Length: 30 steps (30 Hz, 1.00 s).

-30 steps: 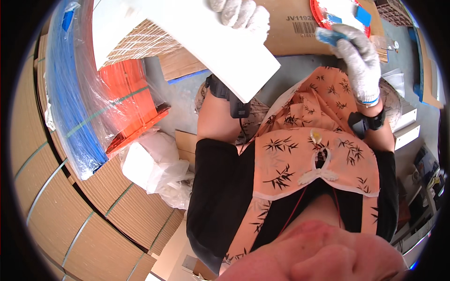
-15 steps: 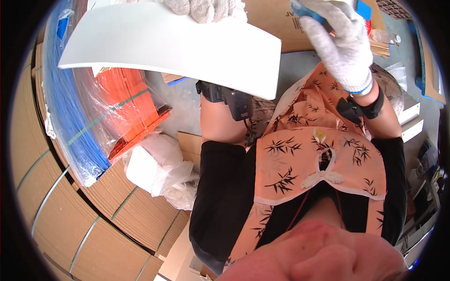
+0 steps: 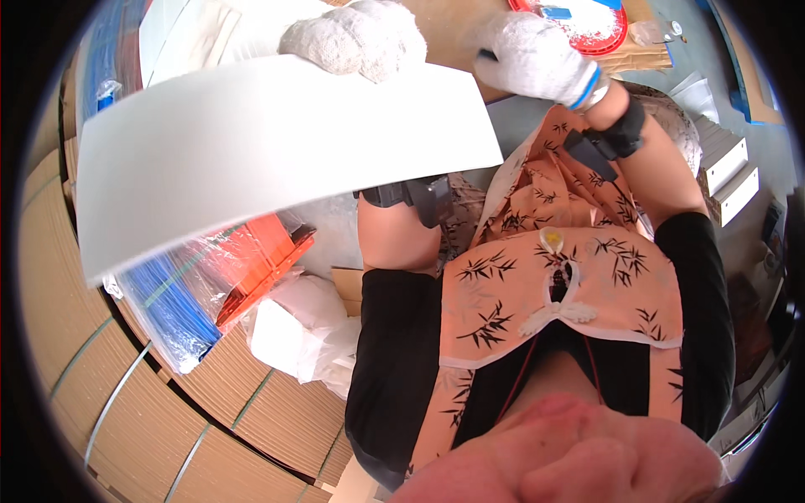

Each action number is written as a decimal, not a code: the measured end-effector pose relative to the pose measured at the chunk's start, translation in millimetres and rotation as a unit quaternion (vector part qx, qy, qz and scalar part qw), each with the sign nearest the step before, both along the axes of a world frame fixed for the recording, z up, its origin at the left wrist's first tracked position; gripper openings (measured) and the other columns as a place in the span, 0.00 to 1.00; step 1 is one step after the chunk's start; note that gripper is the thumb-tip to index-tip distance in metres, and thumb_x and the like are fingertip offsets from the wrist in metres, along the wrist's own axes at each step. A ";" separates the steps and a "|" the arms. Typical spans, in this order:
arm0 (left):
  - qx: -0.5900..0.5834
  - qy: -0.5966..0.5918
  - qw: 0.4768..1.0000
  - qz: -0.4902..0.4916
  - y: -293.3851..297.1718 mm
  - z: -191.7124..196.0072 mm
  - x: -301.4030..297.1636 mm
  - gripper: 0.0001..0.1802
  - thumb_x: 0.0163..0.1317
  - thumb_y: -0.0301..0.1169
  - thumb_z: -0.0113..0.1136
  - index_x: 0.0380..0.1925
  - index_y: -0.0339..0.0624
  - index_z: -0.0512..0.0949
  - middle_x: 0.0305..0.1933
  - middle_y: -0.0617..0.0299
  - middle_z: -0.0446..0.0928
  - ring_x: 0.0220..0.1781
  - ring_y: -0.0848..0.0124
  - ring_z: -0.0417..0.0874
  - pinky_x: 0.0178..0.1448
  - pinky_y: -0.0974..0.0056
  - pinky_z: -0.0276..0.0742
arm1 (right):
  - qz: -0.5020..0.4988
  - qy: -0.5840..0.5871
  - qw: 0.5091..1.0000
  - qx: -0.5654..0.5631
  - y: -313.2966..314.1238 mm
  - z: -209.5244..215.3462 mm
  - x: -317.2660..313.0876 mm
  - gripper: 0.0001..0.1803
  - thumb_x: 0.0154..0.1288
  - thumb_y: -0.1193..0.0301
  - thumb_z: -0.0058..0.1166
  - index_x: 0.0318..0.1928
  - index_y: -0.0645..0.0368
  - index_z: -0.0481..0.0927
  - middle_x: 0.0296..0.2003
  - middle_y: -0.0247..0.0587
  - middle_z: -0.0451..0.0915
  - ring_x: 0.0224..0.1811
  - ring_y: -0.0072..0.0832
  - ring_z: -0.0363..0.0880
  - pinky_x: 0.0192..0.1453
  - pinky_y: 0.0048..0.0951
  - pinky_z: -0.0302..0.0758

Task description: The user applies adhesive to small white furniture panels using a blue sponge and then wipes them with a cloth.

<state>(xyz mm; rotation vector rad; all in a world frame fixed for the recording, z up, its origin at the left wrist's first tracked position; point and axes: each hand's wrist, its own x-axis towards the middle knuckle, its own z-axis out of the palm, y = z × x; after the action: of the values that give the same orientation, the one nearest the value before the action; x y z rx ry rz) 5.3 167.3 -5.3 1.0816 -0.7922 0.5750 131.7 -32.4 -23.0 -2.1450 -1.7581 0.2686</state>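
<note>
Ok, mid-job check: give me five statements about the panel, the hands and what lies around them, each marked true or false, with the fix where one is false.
1. The left hand holds the white panel at its far edge. True.
2. Both hands are bare. False: they wear white gloves.
3. The apron has a dark leaf pattern. True.
4. The round red-rimmed tray is left of the left hand. False: that tray is on the right, beyond the right hand.
5. The plastic-wrapped blue bundle is on the person's left. True.
</note>
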 end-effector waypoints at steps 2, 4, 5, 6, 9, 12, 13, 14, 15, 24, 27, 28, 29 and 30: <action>0.020 -0.049 0.996 -0.066 -2.6 3.4 6.5 0.13 0.69 0.46 0.61 0.37 0.50 0.77 0.32 0.68 0.78 0.35 0.73 0.75 0.40 0.67 0.74 | 0.130 0.196 0.972 -0.017 -6.7 12.0 10.2 0.32 0.53 0.65 0.57 0.61 0.59 0.79 0.43 0.54 0.84 0.42 0.46 0.84 0.50 0.42 0.80; -0.042 -0.035 0.996 -0.076 -19.3 0.7 6.1 0.14 0.68 0.47 0.62 0.36 0.50 0.77 0.32 0.67 0.78 0.35 0.73 0.76 0.39 0.67 0.74 | 0.226 0.354 0.907 -0.017 -16.5 10.7 30.2 0.39 0.58 0.55 0.61 0.66 0.65 0.74 0.30 0.45 0.81 0.36 0.32 0.83 0.38 0.33 0.77; -0.106 0.002 0.994 -0.032 -29.0 -4.0 3.6 0.15 0.68 0.48 0.63 0.35 0.50 0.76 0.32 0.67 0.78 0.35 0.73 0.76 0.38 0.67 0.74 | 0.232 0.477 0.844 -0.073 -22.6 12.5 34.0 0.46 0.57 0.49 0.63 0.68 0.69 0.70 0.27 0.39 0.79 0.32 0.24 0.80 0.32 0.25 0.72; -0.103 0.002 0.994 -0.031 -32.9 -7.1 3.7 0.15 0.68 0.48 0.63 0.35 0.50 0.76 0.32 0.67 0.78 0.35 0.73 0.76 0.38 0.67 0.74 | 0.219 0.586 0.769 -0.131 -27.8 20.0 34.8 0.53 0.57 0.43 0.65 0.70 0.72 0.67 0.24 0.33 0.76 0.27 0.16 0.77 0.25 0.17 0.67; -0.158 0.035 0.984 -0.079 -46.1 -19.5 10.4 0.15 0.68 0.48 0.62 0.36 0.50 0.77 0.33 0.68 0.78 0.35 0.73 0.75 0.36 0.68 0.72 | 0.220 0.662 0.696 -0.167 -34.1 -2.6 22.5 0.56 0.53 0.44 0.68 0.71 0.72 0.65 0.21 0.32 0.75 0.21 0.16 0.75 0.20 0.16 0.64; -0.183 0.062 0.976 -0.104 -68.6 -49.4 17.4 0.21 0.72 0.54 0.55 0.43 0.47 0.77 0.30 0.63 0.75 0.29 0.71 0.74 0.31 0.64 0.69 | 0.093 0.819 0.538 -0.177 -61.1 -60.3 4.3 0.39 0.57 0.57 0.69 0.62 0.72 0.75 0.26 0.47 0.83 0.22 0.29 0.82 0.22 0.27 0.76; -0.333 0.142 0.917 -0.167 -78.2 -64.9 11.8 0.25 0.72 0.57 0.52 0.47 0.46 0.77 0.33 0.59 0.78 0.29 0.68 0.76 0.32 0.62 0.72 | 0.067 0.836 0.506 -0.199 -67.4 -69.8 1.2 0.31 0.59 0.60 0.67 0.56 0.71 0.79 0.29 0.51 0.84 0.23 0.34 0.83 0.24 0.32 0.78; -0.402 0.182 0.873 -0.206 -86.8 -66.0 14.2 0.27 0.72 0.58 0.50 0.49 0.45 0.77 0.35 0.57 0.80 0.28 0.67 0.77 0.33 0.62 0.74 | 0.030 0.852 0.477 -0.213 -79.3 -78.0 1.4 0.23 0.61 0.63 0.65 0.50 0.70 0.84 0.32 0.55 0.86 0.24 0.39 0.85 0.26 0.38 0.81; -0.473 0.218 0.821 -0.234 -94.3 -67.2 14.7 0.29 0.72 0.60 0.49 0.51 0.44 0.77 0.37 0.55 0.81 0.28 0.65 0.79 0.33 0.61 0.76 | 0.028 0.851 0.483 -0.202 -86.5 -83.9 2.2 0.20 0.61 0.64 0.65 0.46 0.69 0.85 0.32 0.55 0.86 0.25 0.40 0.85 0.27 0.39 0.82; -0.433 0.317 0.844 0.000 -112.6 -23.2 8.8 0.47 0.67 0.62 0.53 0.73 0.38 0.59 0.73 0.39 0.64 0.64 0.42 0.76 0.75 0.34 0.64 | 0.024 0.813 0.528 -0.246 -81.8 -33.3 13.5 0.28 0.57 0.63 0.67 0.55 0.67 0.82 0.30 0.48 0.85 0.26 0.31 0.84 0.27 0.31 0.79; -0.434 0.281 0.854 -0.061 -102.1 -22.4 6.7 0.46 0.65 0.54 0.62 0.74 0.39 0.57 0.72 0.40 0.65 0.66 0.42 0.75 0.75 0.31 0.63 | 0.032 0.793 0.555 -0.249 -79.6 -18.4 19.9 0.35 0.55 0.61 0.69 0.60 0.69 0.78 0.27 0.41 0.83 0.25 0.24 0.80 0.25 0.27 0.75; -0.436 0.282 0.853 -0.060 -103.7 -6.3 8.9 0.46 0.65 0.54 0.62 0.74 0.39 0.57 0.72 0.40 0.65 0.66 0.42 0.75 0.75 0.31 0.63 | 0.055 0.751 0.600 -0.269 -76.0 -7.6 25.3 0.36 0.54 0.61 0.70 0.60 0.70 0.78 0.28 0.39 0.82 0.24 0.22 0.78 0.25 0.26 0.74; -0.475 0.354 0.806 0.003 -110.1 25.1 16.7 0.36 0.68 0.51 0.55 0.67 0.38 0.64 0.62 0.43 0.73 0.59 0.48 0.78 0.71 0.40 0.69 | 0.074 0.707 0.643 -0.287 -76.9 0.1 30.8 0.36 0.53 0.60 0.70 0.59 0.71 0.78 0.29 0.36 0.82 0.23 0.20 0.76 0.25 0.25 0.72; -0.492 0.386 0.780 0.035 -109.6 32.0 15.9 0.31 0.70 0.49 0.52 0.63 0.37 0.68 0.58 0.45 0.76 0.55 0.51 0.80 0.68 0.45 0.72 | 0.097 0.697 0.659 -0.264 -80.9 0.2 39.6 0.37 0.52 0.59 0.71 0.58 0.70 0.80 0.33 0.36 0.81 0.24 0.19 0.74 0.26 0.25 0.72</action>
<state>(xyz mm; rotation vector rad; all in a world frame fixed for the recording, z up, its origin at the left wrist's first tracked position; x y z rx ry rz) 21.3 57.7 26.7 0.2702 0.3092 0.4436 171.3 -113.3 -22.8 -1.0927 -0.8701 2.0100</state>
